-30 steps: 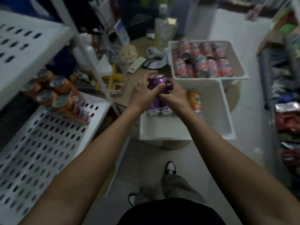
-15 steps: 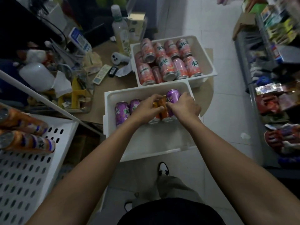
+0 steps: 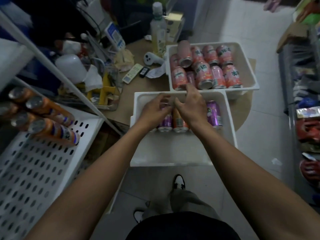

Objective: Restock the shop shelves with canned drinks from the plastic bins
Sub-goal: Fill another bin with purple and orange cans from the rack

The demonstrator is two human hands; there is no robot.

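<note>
At frame centre, left hand point(image 3: 156, 108) curls on a purple can point(image 3: 165, 118); right hand point(image 3: 192, 104) hovers spread, gripping nothing; smooth cylindrical cans lie lengthwise, ends toward the viewer, inside the white plastic bin point(image 3: 181, 153); orange cans point(image 3: 52, 122) lie on the perforated shelf point(image 3: 34, 170) at left.

Both bare forearms stretch forward from the near edge, converging toward the middle. The left hand point(image 3: 155, 108) is palm-down with fingers curled; the right hand point(image 3: 192, 104), just beside it, spreads its fingers loosely, reaching farther.
</note>
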